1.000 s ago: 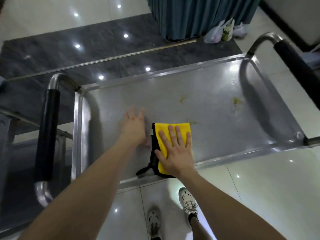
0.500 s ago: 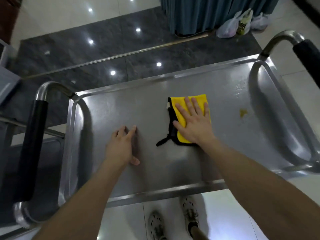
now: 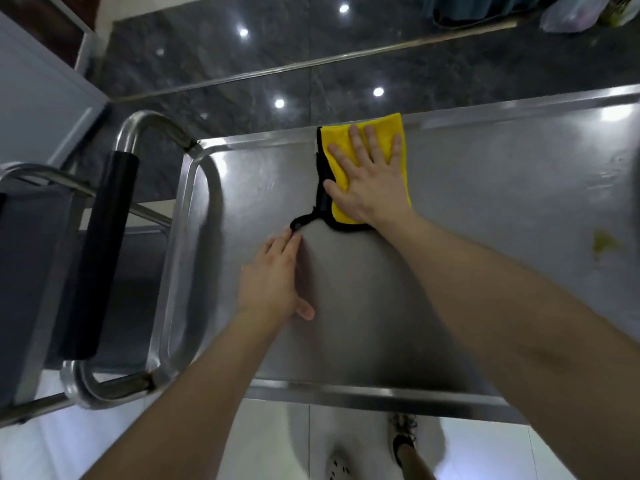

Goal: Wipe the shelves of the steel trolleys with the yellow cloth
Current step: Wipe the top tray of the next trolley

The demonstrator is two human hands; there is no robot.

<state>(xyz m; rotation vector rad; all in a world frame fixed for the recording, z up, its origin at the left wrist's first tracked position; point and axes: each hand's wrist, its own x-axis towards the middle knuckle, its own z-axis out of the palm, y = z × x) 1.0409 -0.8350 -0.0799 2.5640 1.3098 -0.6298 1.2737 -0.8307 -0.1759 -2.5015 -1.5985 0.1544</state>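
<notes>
The yellow cloth (image 3: 337, 148), folded and edged in black with a black loop trailing toward me, lies against the far rim of the steel trolley's top shelf (image 3: 485, 209). My right hand (image 3: 370, 174) presses flat on the cloth with fingers spread. My left hand (image 3: 273, 282) rests flat on the bare steel nearer to me, its fingertips just short of the cloth's black loop. A yellowish stain (image 3: 604, 241) marks the shelf at the right.
The trolley's black-padded handle (image 3: 100, 251) rises at the left end, with a second steel trolley (image 3: 31, 258) beyond it. Dark marble floor lies past the far rim. Plastic bags (image 3: 571, 13) sit at the top right. My shoes (image 3: 403, 441) show below the near rim.
My right hand has pushed the cloth away from me, from the near side of the shelf up to its far rim. My left hand stayed flat on the steel.
</notes>
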